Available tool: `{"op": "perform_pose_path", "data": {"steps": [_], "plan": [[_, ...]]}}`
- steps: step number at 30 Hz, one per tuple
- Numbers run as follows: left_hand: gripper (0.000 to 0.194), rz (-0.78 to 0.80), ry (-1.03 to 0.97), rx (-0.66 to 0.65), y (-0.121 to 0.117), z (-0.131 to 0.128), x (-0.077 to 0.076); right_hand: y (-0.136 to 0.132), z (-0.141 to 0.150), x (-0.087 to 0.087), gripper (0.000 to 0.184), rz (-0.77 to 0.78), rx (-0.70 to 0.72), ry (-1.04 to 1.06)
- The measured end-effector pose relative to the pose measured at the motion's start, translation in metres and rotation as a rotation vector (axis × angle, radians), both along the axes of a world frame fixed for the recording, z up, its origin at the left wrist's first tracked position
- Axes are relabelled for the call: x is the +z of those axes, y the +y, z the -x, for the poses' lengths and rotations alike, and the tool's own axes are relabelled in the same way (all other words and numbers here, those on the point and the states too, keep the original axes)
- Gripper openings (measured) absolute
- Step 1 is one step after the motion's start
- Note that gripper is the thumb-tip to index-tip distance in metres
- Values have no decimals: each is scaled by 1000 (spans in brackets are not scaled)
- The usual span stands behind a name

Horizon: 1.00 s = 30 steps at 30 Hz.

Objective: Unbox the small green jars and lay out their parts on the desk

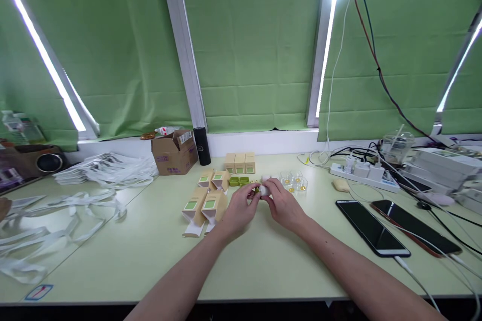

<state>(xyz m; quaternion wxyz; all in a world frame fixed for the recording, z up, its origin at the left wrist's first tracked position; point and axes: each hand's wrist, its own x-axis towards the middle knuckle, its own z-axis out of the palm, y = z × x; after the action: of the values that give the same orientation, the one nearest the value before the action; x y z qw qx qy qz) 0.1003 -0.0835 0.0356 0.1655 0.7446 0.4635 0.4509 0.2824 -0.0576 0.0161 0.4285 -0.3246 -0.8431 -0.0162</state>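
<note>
Over the middle of the table my left hand [238, 211] pinches a small olive-green part [257, 189]. Pressed against it is a small white rounded piece [264, 190], held by the closed fingers of my right hand [285, 206]. Its exact kind does not show. Just beyond my left hand are two green square pieces [239, 181]. Clear cups with gold centres [293, 180] stand to the right of my right hand. On the left are several tan cardboard boxes [214, 204] with flaps open, and more tan boxes [240, 163] stand closed behind.
A brown carton [173, 153] and a black cylinder [202, 146] stand at the back left. White straps [71, 210] spread across the left side. Two phones [372, 228] with cables lie at right, near a power strip [364, 175]. Part of another person's hand [4, 207] shows at the left edge.
</note>
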Motion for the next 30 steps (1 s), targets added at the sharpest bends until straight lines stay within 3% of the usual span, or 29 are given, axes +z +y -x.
{"op": "perform_pose_path", "data": {"steps": [4,10,15,19,22,25,30], "plan": [[44,-13,46,-26,-1,3,-1,3,-5,-2,30,100,53,116],[38,4,32,51,-6,1,6,5,0,2,25,299,94,397],[37,-28,50,76,-6,1,7,9,4,2,34,500,167,635],[38,-16,36,133,-3,3,5,17,0,4,45,661,217,962],[41,4,19,165,0,5,3,19,-4,8,47,853,350,1164],[42,-7,-3,185,2,5,0,16,-6,12,45,1000,462,1227],[42,-25,-18,222,3,6,0,9,-5,17,43,1051,514,1197]]}}
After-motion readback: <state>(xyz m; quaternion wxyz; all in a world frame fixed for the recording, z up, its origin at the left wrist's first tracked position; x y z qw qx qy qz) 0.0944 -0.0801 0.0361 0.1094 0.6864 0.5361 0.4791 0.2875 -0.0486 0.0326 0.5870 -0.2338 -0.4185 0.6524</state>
